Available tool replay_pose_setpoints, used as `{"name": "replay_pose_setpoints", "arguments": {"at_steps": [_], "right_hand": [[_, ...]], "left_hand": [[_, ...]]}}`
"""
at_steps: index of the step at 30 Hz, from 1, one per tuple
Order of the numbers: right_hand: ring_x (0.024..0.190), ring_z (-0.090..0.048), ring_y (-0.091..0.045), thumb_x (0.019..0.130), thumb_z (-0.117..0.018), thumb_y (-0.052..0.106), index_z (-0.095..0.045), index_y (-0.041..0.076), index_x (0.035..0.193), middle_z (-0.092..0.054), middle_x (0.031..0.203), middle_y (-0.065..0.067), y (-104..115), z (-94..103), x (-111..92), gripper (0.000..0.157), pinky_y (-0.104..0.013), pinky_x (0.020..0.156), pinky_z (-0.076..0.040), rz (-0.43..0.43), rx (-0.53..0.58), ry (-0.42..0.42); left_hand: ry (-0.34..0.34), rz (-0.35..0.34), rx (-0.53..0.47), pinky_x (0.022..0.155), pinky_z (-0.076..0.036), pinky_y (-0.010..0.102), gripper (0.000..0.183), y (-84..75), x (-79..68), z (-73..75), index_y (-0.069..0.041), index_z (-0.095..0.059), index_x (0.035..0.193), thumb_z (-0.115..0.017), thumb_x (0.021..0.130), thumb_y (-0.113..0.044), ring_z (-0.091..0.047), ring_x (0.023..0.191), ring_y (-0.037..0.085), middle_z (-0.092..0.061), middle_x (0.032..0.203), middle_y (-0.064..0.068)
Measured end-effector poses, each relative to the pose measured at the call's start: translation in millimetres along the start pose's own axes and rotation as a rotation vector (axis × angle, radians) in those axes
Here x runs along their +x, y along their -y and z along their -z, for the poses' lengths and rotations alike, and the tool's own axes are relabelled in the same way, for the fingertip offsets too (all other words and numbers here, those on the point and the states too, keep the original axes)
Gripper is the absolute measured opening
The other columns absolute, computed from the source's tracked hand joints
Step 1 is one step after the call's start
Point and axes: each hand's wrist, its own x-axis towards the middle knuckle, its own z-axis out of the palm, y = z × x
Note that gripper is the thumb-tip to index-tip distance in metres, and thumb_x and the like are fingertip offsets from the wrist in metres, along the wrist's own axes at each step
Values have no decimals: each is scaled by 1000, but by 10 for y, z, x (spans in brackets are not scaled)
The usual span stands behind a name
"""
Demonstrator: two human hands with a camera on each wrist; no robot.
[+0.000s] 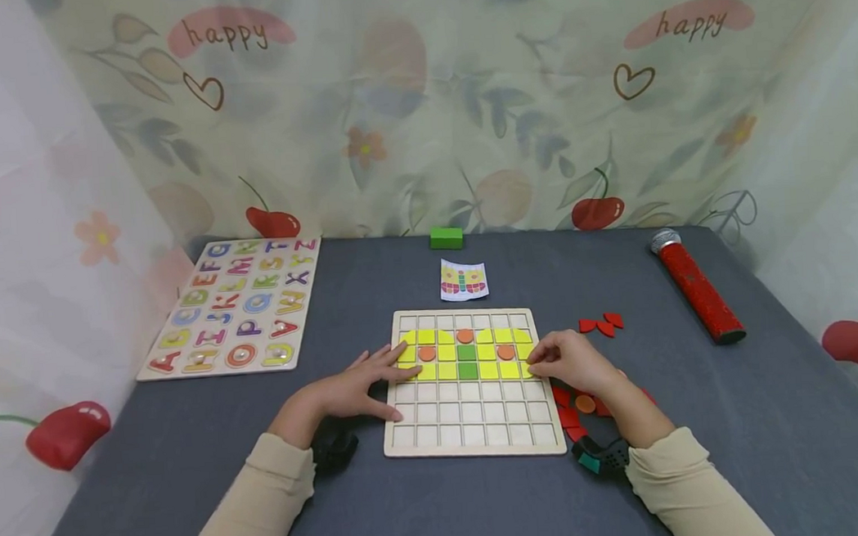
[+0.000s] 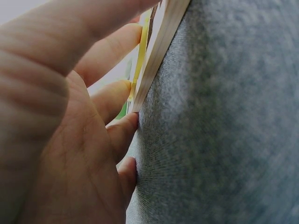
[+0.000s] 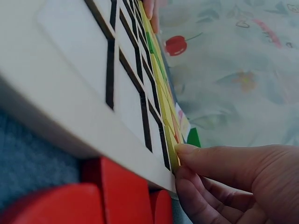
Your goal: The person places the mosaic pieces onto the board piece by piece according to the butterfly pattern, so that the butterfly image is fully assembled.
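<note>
A wooden grid board point(image 1: 450, 436) lies in front of me, its upper rows filled with yellow tiles point(image 1: 509, 369), green tiles point(image 1: 467, 362) and orange round pieces point(image 1: 465, 336). My left hand point(image 1: 355, 385) rests with fingers spread on its left edge; in the left wrist view two fingertips touch a yellow tile point(image 2: 139, 60). At the right end of the third row, my right hand point(image 1: 571, 366) pinches a yellow corner tile point(image 3: 174, 156) between thumb and curled fingers, right at the board's rim. Lower rows show bare cells.
Red pieces point(image 1: 568, 418) and a loose orange disc point(image 1: 585, 404) lie right of the board, partly under my right forearm. More red pieces point(image 1: 606, 330) sit farther back. Behind the board are a picture card point(image 1: 463, 280) and green block point(image 1: 446, 238). An alphabet board point(image 1: 215, 337) and red microphone point(image 1: 699, 288) flank them.
</note>
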Motion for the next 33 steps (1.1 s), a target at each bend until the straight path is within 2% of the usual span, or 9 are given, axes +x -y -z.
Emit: {"name": "replay_pose_setpoints", "arguments": {"at_steps": [11, 17, 25, 29, 33], "right_hand": [[73, -58, -14, 83, -69, 13, -70, 2, 96, -67, 90, -10, -82, 99, 11, 17, -26, 64, -50, 12, 80, 42], [74, -60, -16, 86, -66, 18, -68, 0, 104, -67, 95, -13, -224, 243, 66, 25, -27, 67, -51, -50, 99, -10], [74, -65, -13, 88, -64, 18, -63, -6, 114, -67, 103, -20, -541, 596, 79, 35, -24, 69, -53, -149, 97, -147], [72, -63, -7, 88, -64, 20, -60, -7, 117, -66, 104, -19, -651, 740, 31, 39, -22, 68, -52, -190, 109, -164], [72, -59, -6, 88, -65, 19, -61, -7, 116, -65, 106, -20, -727, 795, 1, 39, -22, 67, -51, -210, 84, -168]], "left_hand": [[-5, 11, -9, 115, 6, 54, 75, 8, 16, -11, -24, -37, 144, -72, 79, -38, 3, 146, 30, -7, 158, 6], [-2, 14, -2, 115, 6, 53, 75, 15, 11, -5, -24, -37, 144, -72, 79, -39, 3, 146, 29, -7, 159, 5], [-1, 11, -3, 115, 6, 53, 75, 15, 3, -6, -24, -37, 144, -71, 79, -39, 3, 146, 29, -7, 159, 5], [0, 4, -3, 115, 7, 53, 75, 24, 8, -11, -24, -37, 144, -72, 79, -38, 4, 146, 29, -6, 159, 5], [-2, -4, -7, 115, 7, 54, 74, 27, 10, -12, -23, -37, 144, -72, 80, -38, 3, 146, 30, -7, 158, 6]]}}
